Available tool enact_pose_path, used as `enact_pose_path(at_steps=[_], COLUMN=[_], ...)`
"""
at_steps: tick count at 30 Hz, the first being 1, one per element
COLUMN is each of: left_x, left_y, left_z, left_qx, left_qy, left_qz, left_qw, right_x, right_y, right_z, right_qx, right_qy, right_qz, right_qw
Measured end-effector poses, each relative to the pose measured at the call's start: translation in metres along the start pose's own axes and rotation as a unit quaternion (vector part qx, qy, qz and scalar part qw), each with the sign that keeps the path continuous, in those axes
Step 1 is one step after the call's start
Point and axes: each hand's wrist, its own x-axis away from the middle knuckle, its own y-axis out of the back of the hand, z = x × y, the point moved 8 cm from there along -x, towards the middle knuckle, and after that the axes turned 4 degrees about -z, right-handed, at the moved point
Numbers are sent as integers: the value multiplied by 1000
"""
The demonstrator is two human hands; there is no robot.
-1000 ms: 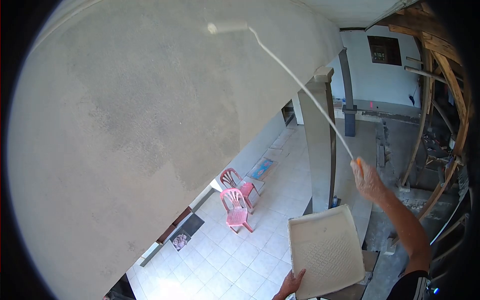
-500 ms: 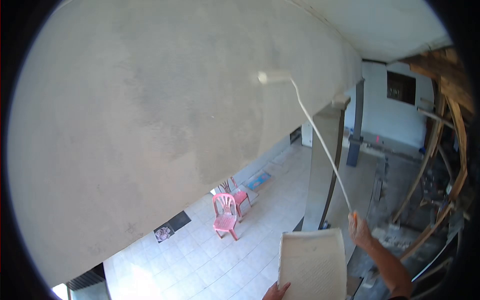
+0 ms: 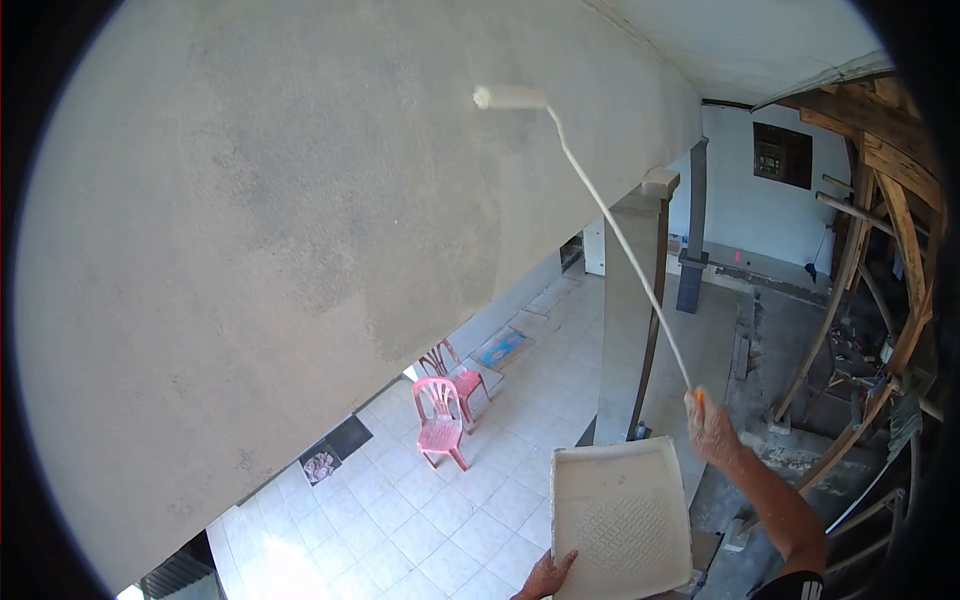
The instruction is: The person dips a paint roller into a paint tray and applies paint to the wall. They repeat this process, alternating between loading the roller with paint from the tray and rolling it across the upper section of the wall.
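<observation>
The left hand (image 3: 548,574) is gripping a cream-coated rectangular paint tray (image 3: 620,520), lower right; the right hand (image 3: 716,432) is closing around the long-handled cream roller's orange grip (image 3: 701,399).

The tiled floor (image 3: 400,535) carries two pink plastic chairs (image 3: 440,425), one just behind the other. Relative to the chairs, a dark mat (image 3: 349,436) lies nearer the wall (image 3: 250,250), a crumpled cloth (image 3: 318,467) beside it, and a blue patterned mat (image 3: 502,348) lies beyond them.
</observation>
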Motion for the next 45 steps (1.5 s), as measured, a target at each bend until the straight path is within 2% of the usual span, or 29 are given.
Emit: enact_pose_path(at_steps=[2, 5, 6, 7, 8, 9, 10, 11, 12, 14, 15, 17, 18, 19, 20, 22, 23, 24, 26, 27, 29, 30, 32, 34, 35, 36, 38, 41, 45], left_x=[-2, -2, -1, -2, -2, -3, -6, -6, -6, -6, -5, -1, 1, 2, 0, -2, -2, -2, -3, -2, -1, 1, 3, -1, -1, 1, 4, 3, 2], left_y=[-3, -2, -1, 0, -1, -3, -5, -7, -7, -4, -3, -1, 0, 1, 1, -1, -2, -1, -1, -1, -3, -1, 3, 2, 2, 3, 5, 2, 1], left_z=[-3, -6, -6, -9, -9, -5, 1, 8, 7, 4, 3, -9, -10, -11, -12, -10, -8, -7, -7, -5, -4, -8, -19, -14, -12, -15, -28, -28, -23], left_qx=[10, 9, 5, 2, -1, 9, 17, 26, 20, 8, 12, 21, 18, 15, 12, 18, 21, 15, 3, 19, 48, 38, 12, 3, -1, 0, 7, 23, 32], left_qy=[42, 26, 32, 36, 39, 42, 43, 46, 40, 26, 25, 25, 30, 35, 39, 30, 28, 24, 16, 26, 45, 43, 37, 9, -5, -12, -23, -19, -20], left_qz=[28, 29, 30, 30, 31, 34, 38, 42, 37, 27, 28, 30, 30, 30, 29, 29, 28, 24, 19, 21, 29, 24, 21, 1, -8, -6, -10, 1, 6], left_qw=[999, 999, 999, 999, 999, 999, 998, 998, 998, 999, 999, 999, 999, 999, 999, 999, 999, 999, 1000, 999, 997, 998, 999, 1000, 1000, 1000, 1000, 1000, 999], right_x=[26, 71, 73, 77, 88, 74, 65, 64, 54, 24, 12, 1, -9, -3, 10, 40, 51, 65, 84, 84, 73, 73, 71, 37, 20, 27, 27, 40, 72], right_y=[-10, -14, -20, -23, -30, -10, 8, 20, 19, 20, 27, 39, 46, 46, 47, 49, 40, 31, 17, 27, 44, 52, 65, 72, 76, 75, 73, 75, 85], right_z=[33, 70, 57, 51, 51, 46, 50, 65, 46, 10, -7, -23, -17, 10, 46, 84, 83, 87, 93, 89, 81, 89, 93, 45, 20, 21, 42, 77, 123], right_qx=[-49, -104, -280, -438, -569, -382, -160, 76, -35, -253, -380, -587, -453, -285, -94, 3, -202, -395, -580, -596, -460, -270, -13, -219, -442, -614, -656, -675, -636], right_qy=[16, 30, -121, -265, -394, -244, -73, 106, 29, -126, -248, -461, -316, -149, 30, 113, -28, -167, -326, -359, -224, -40, 145, -68, -273, -448, -432, -367, -351], right_qz=[61, 60, 115, 163, 201, 163, 111, 50, 93, 170, 191, 210, 178, 133, 78, 39, 101, 157, 218, 233, 213, 166, 82, 158, 232, 269, 234, 153, 195], right_qw=[997, 992, 945, 844, 694, 876, 978, 990, 995, 944, 870, 631, 814, 938, 992, 993, 974, 890, 714, 679, 832, 948, 986, 960, 823, 591, 573, 622, 659])
